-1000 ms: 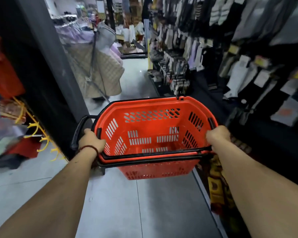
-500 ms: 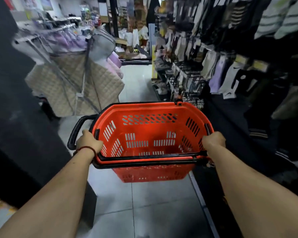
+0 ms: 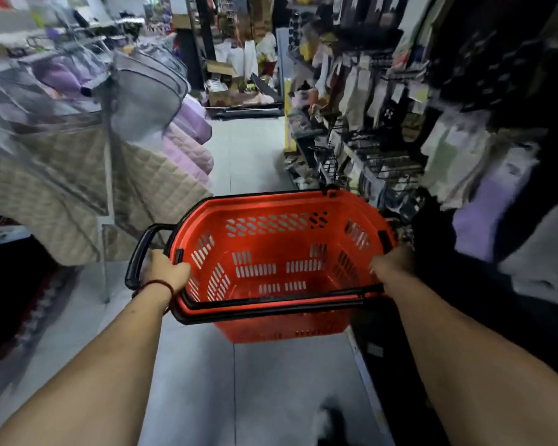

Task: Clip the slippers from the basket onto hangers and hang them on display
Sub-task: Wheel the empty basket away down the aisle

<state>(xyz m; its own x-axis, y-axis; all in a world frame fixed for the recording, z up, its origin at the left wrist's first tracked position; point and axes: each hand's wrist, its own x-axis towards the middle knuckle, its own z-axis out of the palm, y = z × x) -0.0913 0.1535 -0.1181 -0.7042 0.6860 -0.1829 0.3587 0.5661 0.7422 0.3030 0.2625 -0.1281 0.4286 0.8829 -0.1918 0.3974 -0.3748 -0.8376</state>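
Head view: the red basket was held with its long axis crosswise, its left end gripped by the left hand, its right end by the right hand, both equally near. No slippers were seen inside it.

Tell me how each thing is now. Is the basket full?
Red plastic slotted basket: held up by both ends, nothing seen inside.
Black carry handles: folded down on the near rim.
Left hand: grips the basket's left end.
Right hand: grips its right end.
Beige quilted coats: hanging on a rack.
Socks: hanging at right, blurred.
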